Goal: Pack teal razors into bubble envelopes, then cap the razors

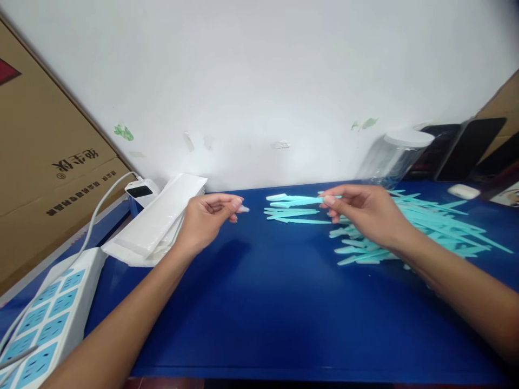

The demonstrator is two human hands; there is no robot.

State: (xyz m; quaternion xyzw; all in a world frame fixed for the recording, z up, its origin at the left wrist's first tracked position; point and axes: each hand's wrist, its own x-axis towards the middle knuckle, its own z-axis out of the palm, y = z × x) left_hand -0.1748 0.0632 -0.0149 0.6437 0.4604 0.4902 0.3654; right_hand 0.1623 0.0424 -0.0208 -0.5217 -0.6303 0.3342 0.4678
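My left hand [211, 213] is closed in a pinch on a small whitish translucent cap [244, 208], beside a stack of white packets. My right hand [357, 210] is closed on the handle end of a turquoise eyebrow razor [298, 199], its head pointing left. Just below it on the table lie a few more turquoise razors [294, 216]. Under and to the right of my right forearm spreads a loose pile of turquoise razors [441, 224], partly hidden by that arm. Whether my right fingers hold more than one razor, I cannot tell.
On the left are white packets [152, 221], a white power bank [141, 189] with a cable, a power strip [57, 308] and a cardboard box [44, 162]. A clear lidded jar [395, 156], a dark phone [470, 148] and a white earbud case [464, 191] stand back right on the blue table [284, 313].
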